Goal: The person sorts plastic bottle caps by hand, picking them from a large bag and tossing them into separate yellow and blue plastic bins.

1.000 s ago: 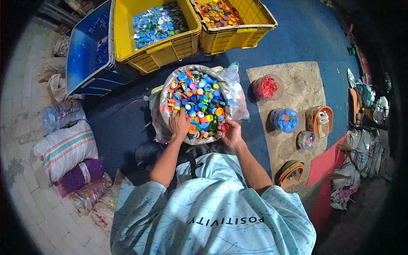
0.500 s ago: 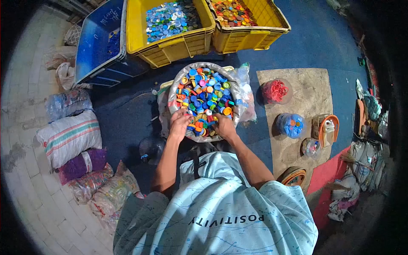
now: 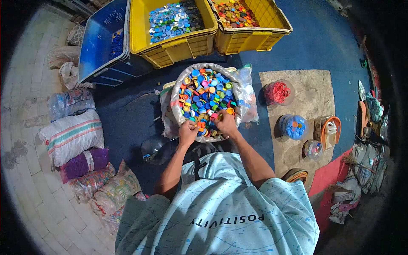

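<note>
A round sack with a rolled pale rim (image 3: 175,106) stands in front of me, full of mixed plastic bottle caps (image 3: 206,94) in blue, orange, green, yellow and other colours. Over its near left edge is my left hand (image 3: 188,131), fingers drawn together at the caps; what they pinch, if anything, is too small to make out. My right hand (image 3: 227,124) reaches over the near right part, its fingertips closed on a red-pink bottle cap (image 3: 214,116). Some caps beneath both hands are hidden.
Beyond the sack stand a blue bin (image 3: 100,46), a yellow bin (image 3: 174,44) of blue and white caps and another yellow bin (image 3: 250,36) of orange caps. Filled sacks (image 3: 76,134) line the left. Right, cardboard (image 3: 272,140) bears plastic containers (image 3: 292,127).
My left hand has drawn back toward the sack's near rim and slightly right. My right hand has shifted a little right, and a red-pink cap now shows at its fingertips.
</note>
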`<state>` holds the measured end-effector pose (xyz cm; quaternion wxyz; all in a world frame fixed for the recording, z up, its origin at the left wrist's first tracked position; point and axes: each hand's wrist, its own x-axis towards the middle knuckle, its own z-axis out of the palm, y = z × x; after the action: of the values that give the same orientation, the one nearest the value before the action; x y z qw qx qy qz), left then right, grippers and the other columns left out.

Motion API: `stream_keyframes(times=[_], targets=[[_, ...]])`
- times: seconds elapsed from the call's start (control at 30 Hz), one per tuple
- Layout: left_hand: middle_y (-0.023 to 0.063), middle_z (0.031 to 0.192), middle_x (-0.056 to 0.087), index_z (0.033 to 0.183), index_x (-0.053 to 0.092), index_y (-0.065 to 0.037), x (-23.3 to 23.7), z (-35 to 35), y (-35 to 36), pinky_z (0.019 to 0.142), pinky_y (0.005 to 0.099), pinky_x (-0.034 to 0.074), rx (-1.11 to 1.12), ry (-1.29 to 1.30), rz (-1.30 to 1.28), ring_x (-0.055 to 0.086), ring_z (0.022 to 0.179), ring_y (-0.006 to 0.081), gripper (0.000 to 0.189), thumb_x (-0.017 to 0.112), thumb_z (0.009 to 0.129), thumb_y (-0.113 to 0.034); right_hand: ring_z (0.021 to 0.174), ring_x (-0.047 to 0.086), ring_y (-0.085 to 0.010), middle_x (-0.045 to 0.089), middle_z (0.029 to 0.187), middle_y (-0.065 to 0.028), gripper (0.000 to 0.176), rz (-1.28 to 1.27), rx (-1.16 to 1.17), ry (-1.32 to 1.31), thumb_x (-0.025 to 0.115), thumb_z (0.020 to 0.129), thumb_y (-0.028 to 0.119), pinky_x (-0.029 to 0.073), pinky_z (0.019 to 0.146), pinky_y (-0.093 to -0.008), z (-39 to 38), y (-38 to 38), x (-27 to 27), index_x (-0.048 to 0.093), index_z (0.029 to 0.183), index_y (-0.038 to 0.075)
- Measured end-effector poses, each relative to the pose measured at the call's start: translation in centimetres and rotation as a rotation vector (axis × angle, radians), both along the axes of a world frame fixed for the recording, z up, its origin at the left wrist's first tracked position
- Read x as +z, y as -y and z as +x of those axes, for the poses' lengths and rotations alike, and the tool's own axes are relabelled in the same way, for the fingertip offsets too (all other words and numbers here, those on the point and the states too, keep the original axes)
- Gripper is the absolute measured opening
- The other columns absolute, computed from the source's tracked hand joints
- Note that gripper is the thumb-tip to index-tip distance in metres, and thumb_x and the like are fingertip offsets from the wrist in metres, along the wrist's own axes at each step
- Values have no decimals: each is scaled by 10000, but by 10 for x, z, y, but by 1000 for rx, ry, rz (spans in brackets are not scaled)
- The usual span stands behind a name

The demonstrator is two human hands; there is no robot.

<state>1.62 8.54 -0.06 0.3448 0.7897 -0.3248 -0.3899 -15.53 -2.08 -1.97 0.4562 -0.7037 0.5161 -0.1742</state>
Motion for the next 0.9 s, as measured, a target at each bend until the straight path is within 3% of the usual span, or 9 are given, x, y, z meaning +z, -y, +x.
stream_keyframes(times=[0.07,0.1,0.2,0.23,0.37,0.53,0.63,0.73,0.9], targets=[[124,739,660,899,571,3,2,-3,7,638,364,492,-146,167,18,650,670,265,237,709,753,-122,603,581,-258,590,678,-65,244,347,-149,202,641,761,243,464,554,-368,-12,2,-6,558,865,39],[132,746,661,913,565,2,2,-7,10,649,381,495,-189,211,14,652,684,286,254,710,750,-130,589,519,-184,559,734,-45,176,717,-256,412,588,743,176,436,543,-304,-19,5,8,526,857,57],[151,803,669,951,540,-11,0,-14,20,694,429,499,-275,274,67,655,765,328,298,701,750,-161,673,549,-202,571,831,-103,218,1000,-364,990,522,697,103,463,599,-309,-42,-5,16,514,909,54],[142,822,675,940,538,-16,-5,-16,21,705,429,499,-295,306,98,655,787,324,289,697,749,-164,747,568,-232,583,919,-153,331,1062,-380,1004,494,652,78,487,664,-337,-50,-7,27,512,980,38],[142,838,675,966,531,-38,-12,-21,25,704,438,496,-318,339,188,652,792,338,285,688,764,-163,804,606,-275,620,952,-167,367,1126,-387,1174,499,691,111,510,709,-392,-69,-20,17,537,1045,23],[141,884,675,925,558,-30,-24,-16,22,647,394,506,-268,234,136,666,776,302,232,691,781,-154,809,623,-269,627,960,-149,343,1177,-473,1185,485,748,138,529,715,-369,-68,-29,24,527,1064,10],[86,794,644,913,579,-20,-32,-18,17,512,294,464,38,-146,-22,627,641,194,155,638,809,-117,830,627,-276,629,958,-147,357,1189,-477,1184,480,746,147,533,746,-378,-61,-28,28,540,1070,8],[7,758,597,982,598,-19,-19,8,19,522,256,431,249,-1034,91,538,565,137,172,564,829,-88,906,621,-304,605,1007,-175,424,1214,-424,1257,463,702,93,526,816,-405,-55,-24,31,527,1112,6],[70,834,589,988,584,-23,9,6,22,573,290,446,295,-1305,-103,549,688,180,282,507,725,-88,954,602,-322,555,1091,-211,569,1190,-406,1260,436,639,-10,516,849,-430,-51,-14,49,452,1207,9]])
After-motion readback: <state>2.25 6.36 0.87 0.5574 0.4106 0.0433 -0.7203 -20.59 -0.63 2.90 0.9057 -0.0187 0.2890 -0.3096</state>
